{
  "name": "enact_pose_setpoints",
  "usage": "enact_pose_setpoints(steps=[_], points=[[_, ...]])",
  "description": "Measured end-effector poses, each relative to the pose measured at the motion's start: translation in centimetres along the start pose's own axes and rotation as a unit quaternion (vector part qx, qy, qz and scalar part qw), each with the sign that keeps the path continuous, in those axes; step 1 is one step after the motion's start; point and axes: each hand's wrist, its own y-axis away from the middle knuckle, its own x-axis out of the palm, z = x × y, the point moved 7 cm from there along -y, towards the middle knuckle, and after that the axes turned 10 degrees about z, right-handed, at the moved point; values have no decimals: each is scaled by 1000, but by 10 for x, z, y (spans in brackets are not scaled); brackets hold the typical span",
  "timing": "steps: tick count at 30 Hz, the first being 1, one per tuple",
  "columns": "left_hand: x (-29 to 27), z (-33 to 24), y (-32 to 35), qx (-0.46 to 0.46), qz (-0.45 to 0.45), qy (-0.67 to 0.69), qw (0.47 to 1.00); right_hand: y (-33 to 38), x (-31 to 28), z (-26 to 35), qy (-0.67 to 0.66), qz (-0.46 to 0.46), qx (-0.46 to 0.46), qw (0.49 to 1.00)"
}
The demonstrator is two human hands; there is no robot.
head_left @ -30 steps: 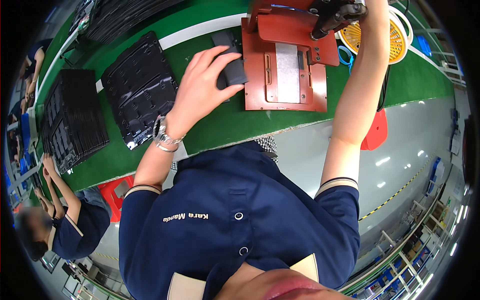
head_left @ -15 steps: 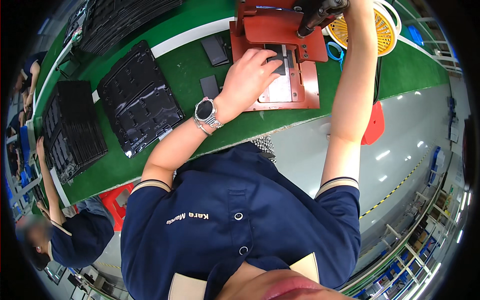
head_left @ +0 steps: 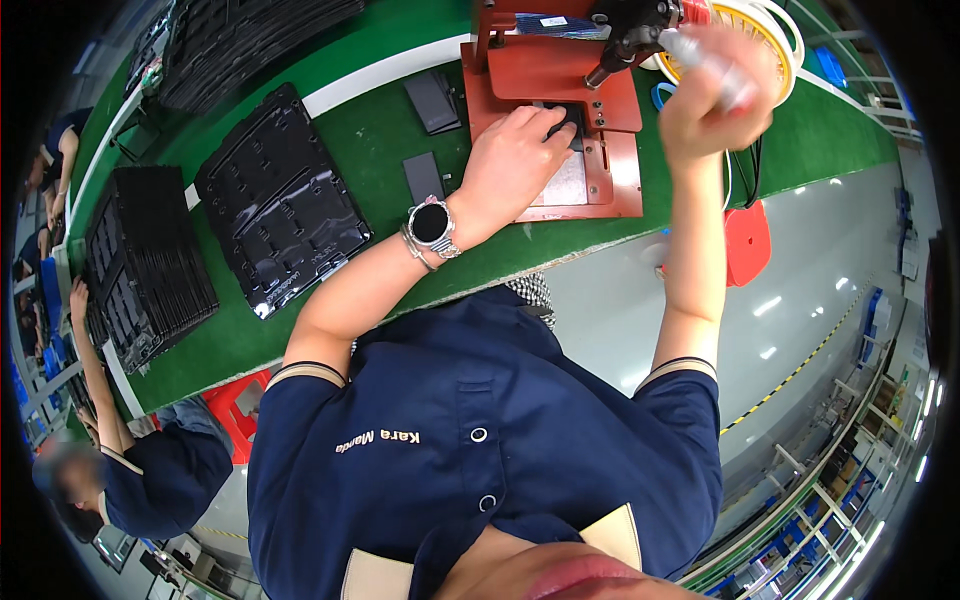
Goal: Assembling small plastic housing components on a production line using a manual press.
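Observation:
A red hand press [head_left: 545, 75] stands on the green bench in front of me. My left hand [head_left: 515, 155], wearing a watch, reaches onto its bed, with curled fingers on a small dark rectangular piece [head_left: 572, 128]. The fingers partly hide that piece. Higher up on the right, my right hand [head_left: 722, 110] is closed around the press's lever handle [head_left: 708, 68], a pale, shiny grip with red on it. Hand and handle are blurred by motion. Left of the press lie a dark flat block [head_left: 423, 178] and further dark blocks [head_left: 433, 103].
A black moulded tray [head_left: 280, 200] lies left of the blocks, beside a stack of black trays [head_left: 155, 260]. Behind the lever is a yellow-and-white round basket [head_left: 775, 50]. A red stool [head_left: 747, 245] stands past the bench edge; a co-worker [head_left: 150, 470] sits at left.
My right hand has come down and nearer with the lever handle, and the press's upper linkage has turned. My left hand has shifted slightly right on the bed.

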Motion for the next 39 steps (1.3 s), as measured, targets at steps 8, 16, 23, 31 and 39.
enact_pose_setpoints(steps=[8, 16, 23, 31, 39], points=[[-1, 4, -2, 5, 3, -6, 1000, -19, -15, -10, -29, 38, 50, 998], [-4, 29, -19, -13, 62, 58, 996, -76, 59, -78, -278, 183, 310, 891], [-43, 63, 18, -45, 50, 55, 996, -60, 60, -80, -305, 127, 411, 850], [-46, 113, 52, -126, 59, -18, 990, -64, 65, -78, -348, 126, 393, 842], [-53, 71, 112, -114, 181, 36, 976, -29, 88, -132, -558, 30, 514, 651]])
